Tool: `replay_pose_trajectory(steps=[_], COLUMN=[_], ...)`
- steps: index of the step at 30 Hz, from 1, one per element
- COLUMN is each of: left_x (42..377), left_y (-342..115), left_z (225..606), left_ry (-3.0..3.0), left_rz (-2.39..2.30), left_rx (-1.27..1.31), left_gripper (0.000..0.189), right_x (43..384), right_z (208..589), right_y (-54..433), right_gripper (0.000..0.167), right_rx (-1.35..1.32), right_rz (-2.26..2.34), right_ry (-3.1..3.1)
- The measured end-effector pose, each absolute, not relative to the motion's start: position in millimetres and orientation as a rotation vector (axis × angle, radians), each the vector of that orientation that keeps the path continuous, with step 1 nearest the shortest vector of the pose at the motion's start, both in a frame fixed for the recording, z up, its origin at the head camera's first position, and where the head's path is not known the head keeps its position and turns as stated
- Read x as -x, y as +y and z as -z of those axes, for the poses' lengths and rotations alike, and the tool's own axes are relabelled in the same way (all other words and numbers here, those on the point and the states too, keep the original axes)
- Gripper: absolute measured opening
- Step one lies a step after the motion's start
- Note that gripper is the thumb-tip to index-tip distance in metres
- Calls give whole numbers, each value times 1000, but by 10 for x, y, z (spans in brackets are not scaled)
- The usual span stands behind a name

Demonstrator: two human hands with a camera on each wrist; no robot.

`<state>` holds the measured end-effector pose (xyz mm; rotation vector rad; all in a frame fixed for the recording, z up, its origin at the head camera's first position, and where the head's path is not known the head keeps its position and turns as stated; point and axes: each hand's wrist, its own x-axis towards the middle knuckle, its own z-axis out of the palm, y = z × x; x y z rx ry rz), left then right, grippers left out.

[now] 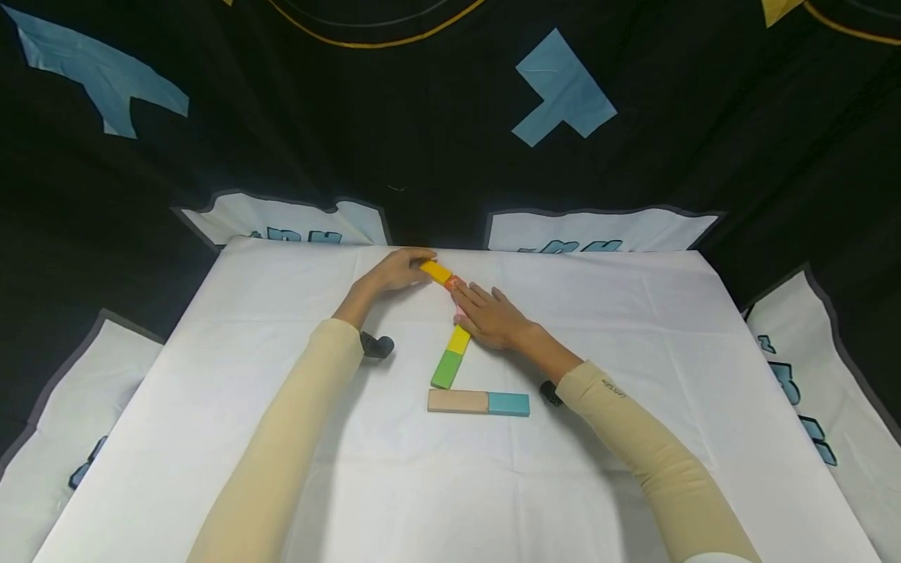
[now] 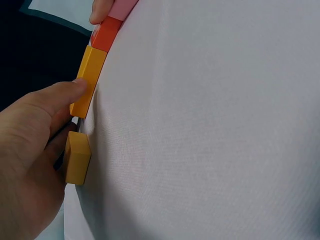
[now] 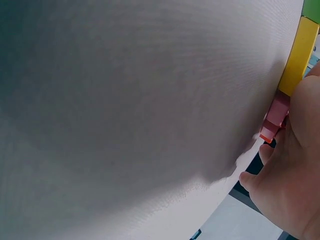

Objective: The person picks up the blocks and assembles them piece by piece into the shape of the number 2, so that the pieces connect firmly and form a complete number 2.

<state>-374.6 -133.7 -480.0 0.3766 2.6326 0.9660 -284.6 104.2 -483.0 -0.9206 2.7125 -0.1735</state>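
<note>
My left hand (image 1: pixel 396 271) is at the far end of a bent row of blocks, thumb and fingers gripping an orange-yellow block (image 2: pixel 93 67). Lower in the same hand, a second yellow block (image 2: pixel 78 159) sits against the curled fingers. The orange-yellow block meets a red block (image 2: pixel 106 34), and a pink block (image 2: pixel 122 9) follows it. Over the red and pink blocks lies my right hand (image 1: pixel 496 320), its fingers extended and partly covering them. Toward me the row continues with a yellow block (image 1: pixel 459 339) and a green block (image 1: pixel 446 369).
A light wooden block (image 1: pixel 457 401) and a blue block (image 1: pixel 508 403) lie end to end just below the green one. The white cloth-covered table (image 1: pixel 598 297) ends close behind the left hand. Black fabric (image 1: pixel 422 156) with blue patches hangs beyond.
</note>
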Motion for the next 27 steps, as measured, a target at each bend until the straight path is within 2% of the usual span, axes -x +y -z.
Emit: replay_pose_trajectory(steps=[10, 27], left_x=[3732, 3652], left_y=[-1342, -1397], left_z=[4802, 4844], left_ry=[2694, 2682], left_rz=[-880, -975], left_rx=[-512, -473], left_gripper=[40, 37], right_x=[2836, 2856], right_z=[4821, 4807], right_y=[1029, 1034], right_gripper=[67, 67], right_rx=[912, 910], right_rz=[178, 180], right_ry=[2712, 2701])
